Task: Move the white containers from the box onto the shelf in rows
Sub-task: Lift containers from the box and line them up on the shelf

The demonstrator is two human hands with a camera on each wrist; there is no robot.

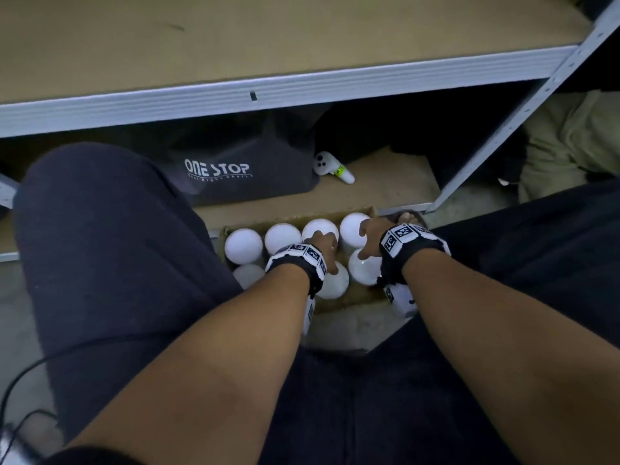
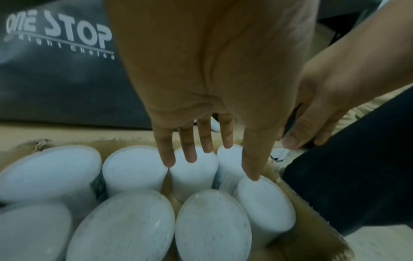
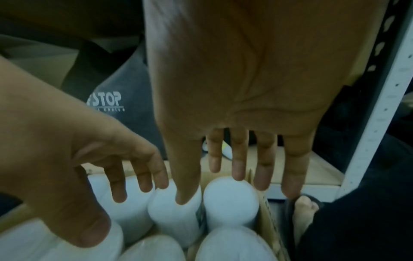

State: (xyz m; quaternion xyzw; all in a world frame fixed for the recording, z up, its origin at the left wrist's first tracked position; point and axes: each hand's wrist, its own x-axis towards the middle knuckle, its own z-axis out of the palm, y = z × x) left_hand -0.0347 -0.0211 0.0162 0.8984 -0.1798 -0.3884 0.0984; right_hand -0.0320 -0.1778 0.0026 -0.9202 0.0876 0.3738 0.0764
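Both forearms reach down between the knees into the box [image 1: 364, 298], which sits on the floor at the foot of the shelf [image 1: 268, 92].

Left hand [image 1: 323, 250]: fingers straight and spread, hovering over the white containers [image 1: 243, 246] mid-box. Left wrist view shows the fingertips [image 2: 168, 159] just above the far-row lids; contact can't be told. Nothing gripped.

Right hand [image 1: 369, 238]: fingers also straight and spread, over the right end of the box. The thumb lies over one far-row lid, the other fingers reach past the far right container [image 3: 231, 201] toward the box's right wall. Holding nothing.

Containers: all upright in the box, two rows, lids up, packed touching each other. Near row looks wrapped in clear film.

Beside the box's right wall: a foot in a sandal [image 3: 300, 210].

Beyond the box, on the low shelf board: dark bag [image 1: 241, 172] printed "ONE STOP", white handheld controller [image 1: 330, 167] just right of it. Upper shelf board is bare brown; a grey upright [image 1: 523, 109] runs down on the right.
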